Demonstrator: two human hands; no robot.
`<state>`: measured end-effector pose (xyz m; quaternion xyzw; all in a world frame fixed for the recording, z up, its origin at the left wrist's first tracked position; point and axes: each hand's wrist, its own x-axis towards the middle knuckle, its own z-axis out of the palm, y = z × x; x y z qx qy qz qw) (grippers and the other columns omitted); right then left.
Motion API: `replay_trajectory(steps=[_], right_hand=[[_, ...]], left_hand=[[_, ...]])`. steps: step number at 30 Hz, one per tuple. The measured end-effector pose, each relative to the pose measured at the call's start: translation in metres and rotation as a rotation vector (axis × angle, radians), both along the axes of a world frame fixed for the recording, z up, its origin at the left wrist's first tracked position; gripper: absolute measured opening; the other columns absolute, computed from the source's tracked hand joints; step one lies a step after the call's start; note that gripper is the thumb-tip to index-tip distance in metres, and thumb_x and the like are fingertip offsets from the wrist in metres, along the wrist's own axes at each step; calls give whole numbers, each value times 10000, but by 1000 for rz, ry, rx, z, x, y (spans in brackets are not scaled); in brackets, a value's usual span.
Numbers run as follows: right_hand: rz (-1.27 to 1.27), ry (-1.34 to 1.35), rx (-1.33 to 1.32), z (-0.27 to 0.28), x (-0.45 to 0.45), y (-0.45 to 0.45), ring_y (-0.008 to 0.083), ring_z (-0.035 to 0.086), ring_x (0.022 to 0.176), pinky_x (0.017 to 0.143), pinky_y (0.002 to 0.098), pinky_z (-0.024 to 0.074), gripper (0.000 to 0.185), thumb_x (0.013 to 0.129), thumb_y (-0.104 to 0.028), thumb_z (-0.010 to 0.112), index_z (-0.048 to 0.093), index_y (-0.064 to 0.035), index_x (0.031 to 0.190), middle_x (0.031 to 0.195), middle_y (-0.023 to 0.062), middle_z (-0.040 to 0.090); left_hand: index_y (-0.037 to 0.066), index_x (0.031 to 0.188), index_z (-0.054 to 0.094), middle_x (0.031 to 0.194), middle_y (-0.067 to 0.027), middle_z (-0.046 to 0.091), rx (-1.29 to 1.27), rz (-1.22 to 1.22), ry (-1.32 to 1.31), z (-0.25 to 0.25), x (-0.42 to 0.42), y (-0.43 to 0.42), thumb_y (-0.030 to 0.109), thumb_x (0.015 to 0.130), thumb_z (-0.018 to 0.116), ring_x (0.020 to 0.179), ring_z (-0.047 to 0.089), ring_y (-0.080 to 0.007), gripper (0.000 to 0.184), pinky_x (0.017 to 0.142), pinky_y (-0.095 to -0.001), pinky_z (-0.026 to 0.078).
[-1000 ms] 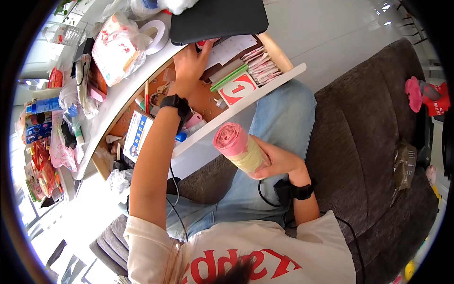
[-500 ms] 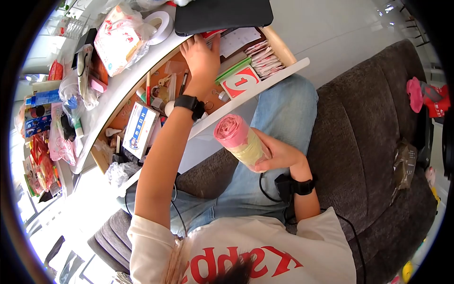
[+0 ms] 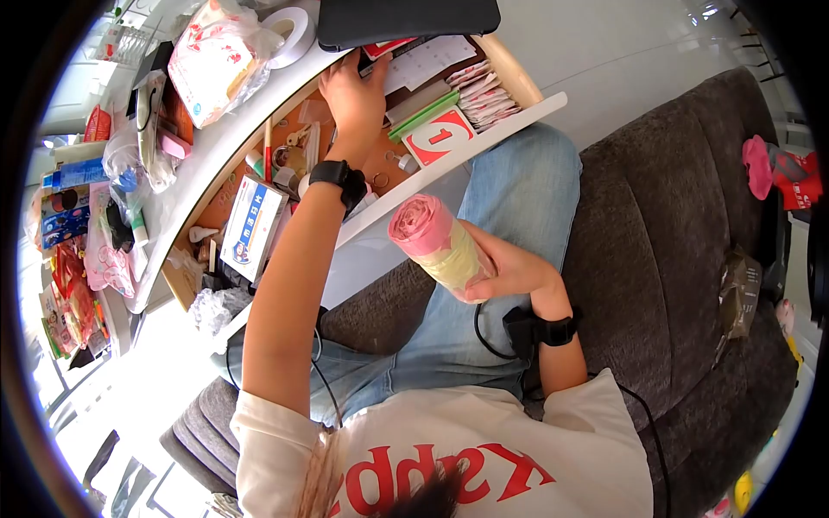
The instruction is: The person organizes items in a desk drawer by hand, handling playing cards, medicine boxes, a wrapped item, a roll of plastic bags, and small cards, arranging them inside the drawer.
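Observation:
My right hand (image 3: 505, 269) is wrapped round a roll of plastic bags (image 3: 432, 246), pink at its top end and pale yellow lower down. It holds the roll tilted above my thigh. Over at the open drawer (image 3: 384, 205), my left hand (image 3: 354, 99) reaches into the back, with thumb and fingers apart. Its fingertips are partly hidden near the tabletop edge, beside a red-and-white item (image 3: 386, 47). Close to this hand lie a paper sheet (image 3: 432, 62), a green strip (image 3: 423, 116) and a red-and-white card box (image 3: 440, 136).
Several small packets (image 3: 484, 95) fill the drawer's right end; a white-and-blue box (image 3: 254, 226) stands toward the left. On the tabletop are a black case (image 3: 406, 22), a tape roll (image 3: 292, 39) and a bagged package (image 3: 216, 65). A dark sofa (image 3: 665, 233) lies to the right.
My left hand has shifted slightly left and farther toward the drawer's back, uncovering more of the paper sheet. The roll in my right hand has risen a little.

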<state>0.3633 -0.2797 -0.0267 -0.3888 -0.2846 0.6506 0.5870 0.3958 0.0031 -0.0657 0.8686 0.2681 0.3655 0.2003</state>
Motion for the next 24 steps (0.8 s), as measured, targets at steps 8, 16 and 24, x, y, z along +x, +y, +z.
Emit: replay_trajectory(steps=[8, 16, 24], right_hand=[[-22, 180, 83, -8, -5, -2, 115, 393, 1154, 926, 291, 388, 882, 739, -48, 696, 135, -58, 1419, 1302, 38, 381], [-8, 51, 22, -2, -2, 2, 98, 415, 1100, 917, 268, 373, 862, 738, -103, 687, 150, -35, 1410, 1254, 37, 411], [-8, 50, 7, -3, -3, 3, 114, 375, 1147, 963, 269, 320, 848, 747, -181, 693, 169, -20, 1394, 1259, 49, 388]], left_hand=[[-57, 844, 609, 845, -217, 606, 26, 29, -2, -1, 9, -5, 369, 806, 622, 838, 532, -387, 429, 799, -458, 398], [-33, 1234, 432, 1233, -241, 452, -53, 58, 52, -1, 7, -17, 425, 836, 565, 1169, 371, -390, 622, 1018, -462, 226], [-17, 1245, 442, 1302, -236, 392, -115, 139, 87, -11, 14, -11, 492, 851, 508, 1242, 297, -386, 646, 1053, -473, 160]])
